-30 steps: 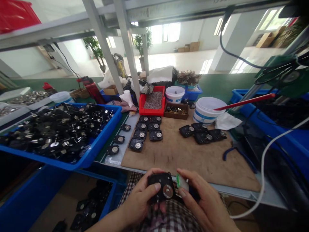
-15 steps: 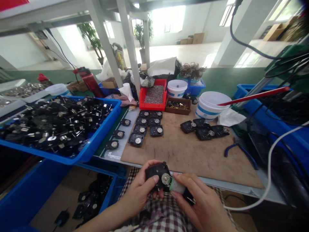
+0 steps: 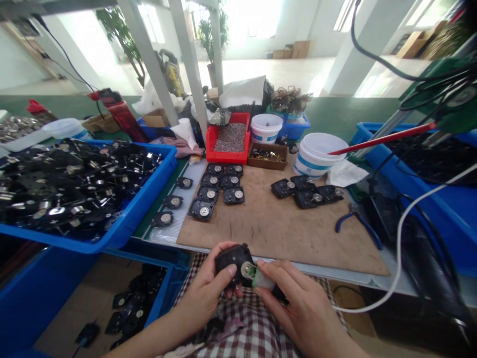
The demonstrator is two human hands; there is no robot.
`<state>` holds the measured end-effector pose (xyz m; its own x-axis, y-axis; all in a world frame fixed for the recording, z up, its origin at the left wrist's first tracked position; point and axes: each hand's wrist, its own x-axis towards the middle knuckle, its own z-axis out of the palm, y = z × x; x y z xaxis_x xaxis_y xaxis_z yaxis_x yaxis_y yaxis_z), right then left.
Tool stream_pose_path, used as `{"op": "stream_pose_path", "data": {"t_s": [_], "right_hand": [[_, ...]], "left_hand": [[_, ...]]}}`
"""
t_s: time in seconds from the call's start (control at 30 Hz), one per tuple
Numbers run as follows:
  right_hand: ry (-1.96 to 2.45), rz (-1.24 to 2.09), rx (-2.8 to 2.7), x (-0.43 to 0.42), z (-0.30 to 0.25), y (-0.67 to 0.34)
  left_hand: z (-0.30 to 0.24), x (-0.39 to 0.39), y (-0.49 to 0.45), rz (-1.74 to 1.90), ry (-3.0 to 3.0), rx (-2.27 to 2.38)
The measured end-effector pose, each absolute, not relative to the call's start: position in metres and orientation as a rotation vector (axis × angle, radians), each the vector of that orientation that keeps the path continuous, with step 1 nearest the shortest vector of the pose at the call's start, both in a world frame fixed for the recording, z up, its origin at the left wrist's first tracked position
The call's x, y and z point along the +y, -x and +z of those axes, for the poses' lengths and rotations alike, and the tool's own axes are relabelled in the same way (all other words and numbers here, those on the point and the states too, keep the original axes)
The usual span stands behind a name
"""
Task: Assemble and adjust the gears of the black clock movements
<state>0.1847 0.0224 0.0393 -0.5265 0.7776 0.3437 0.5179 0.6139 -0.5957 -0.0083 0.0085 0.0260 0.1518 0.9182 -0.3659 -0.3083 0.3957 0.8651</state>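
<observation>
Just off the table's front edge, my left hand (image 3: 209, 287) is wrapped round a black plastic housing (image 3: 233, 259) with a round silver disc on its face. The thumb presses on that face, and the other fingers are behind it. My right hand (image 3: 300, 302) grips a pale, translucent cylindrical tool (image 3: 264, 280) with a green front end and a dark rear part. Its front end is against or very close to the housing beside the disc; whether it touches I cannot tell. The exact kind of tool is unclear.
Similar housings (image 3: 234, 195) lie in rows on the brown board (image 3: 261, 223). More fill a blue tray (image 3: 169, 158) at left. Behind are a red bin (image 3: 229, 159), a cardboard box (image 3: 267, 161) and a white bucket (image 3: 311, 164). Pliers (image 3: 358, 226) and a white cable (image 3: 401, 243) are at right.
The whole view has shifted, so the bench and hands appear slightly farther left and higher. Both hands keep their grips, with the tool still at the housing beside the disc.
</observation>
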Motion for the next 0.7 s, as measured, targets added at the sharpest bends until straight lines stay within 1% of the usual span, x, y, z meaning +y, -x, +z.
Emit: {"op": "stream_pose_path", "data": {"t_s": [0.17,0.27,0.33,0.43,0.5,0.7], "right_hand": [[1.022,0.587,-2.253,0.023,0.035,-0.185],[1.028,0.653,-2.195,0.026,0.034,-0.185],[1.053,0.81,-2.103,0.028,0.035,-0.185],[1.149,1.195,-1.943,0.031,0.039,-0.184],[1.225,1.35,-1.891,0.032,0.041,-0.183],[1.326,1.394,-1.908,0.035,0.039,-0.18]], "left_hand": [[0.022,0.01,0.008,0.999,-0.723,1.09],[0.02,0.012,0.008,1.002,-0.735,1.104],[0.02,0.013,0.007,1.002,-0.764,1.115],[0.022,0.014,0.007,1.006,-0.796,1.133],[0.025,0.014,0.007,1.012,-0.797,1.142],[0.03,0.015,0.004,1.004,-0.824,1.15]]}}
